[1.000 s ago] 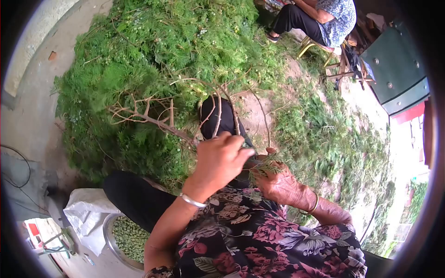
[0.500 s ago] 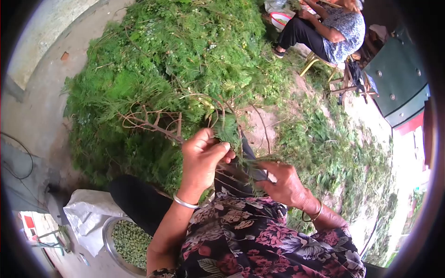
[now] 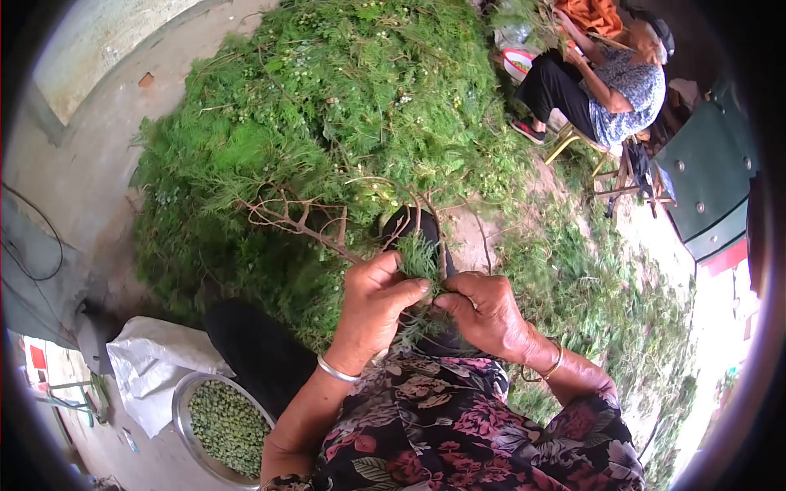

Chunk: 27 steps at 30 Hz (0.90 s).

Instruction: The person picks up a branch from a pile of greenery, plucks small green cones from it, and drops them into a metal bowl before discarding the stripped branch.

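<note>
My left hand, with a silver bangle at the wrist, is closed around a branch whose bare brown twigs fan out to the left. Green feathery foliage rises between my two hands. Close beside it, my right hand pinches at the greenery with thumb and forefinger, almost touching the left fingertips. What exactly lies in that pinch is too small to make out. At the lower left stands a metal basin holding many small green cones.
A large heap of green conifer branches covers the ground ahead. More cut greenery lies at the right. Another person sits on a chair at upper right, near a red-rimmed bowl. A white sack lies beside the basin.
My right hand has moved left and up to meet the foliage by my left hand, its fingers now pinched together. The whole view has shifted slightly.
</note>
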Each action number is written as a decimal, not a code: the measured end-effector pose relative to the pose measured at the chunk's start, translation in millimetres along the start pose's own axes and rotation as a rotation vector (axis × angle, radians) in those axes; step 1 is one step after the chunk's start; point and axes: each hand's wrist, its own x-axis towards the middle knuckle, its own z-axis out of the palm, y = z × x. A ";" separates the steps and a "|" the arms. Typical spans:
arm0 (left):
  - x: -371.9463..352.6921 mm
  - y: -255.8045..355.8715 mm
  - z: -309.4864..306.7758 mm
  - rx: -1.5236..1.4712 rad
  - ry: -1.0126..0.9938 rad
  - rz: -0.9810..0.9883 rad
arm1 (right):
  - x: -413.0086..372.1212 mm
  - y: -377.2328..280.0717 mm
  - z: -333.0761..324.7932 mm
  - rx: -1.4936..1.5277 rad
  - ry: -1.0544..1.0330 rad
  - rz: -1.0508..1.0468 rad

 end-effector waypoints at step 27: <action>-224.0 11.5 -265.3 -0.371 0.793 0.202 | 28.2 60.2 -30.1 1.312 0.351 0.848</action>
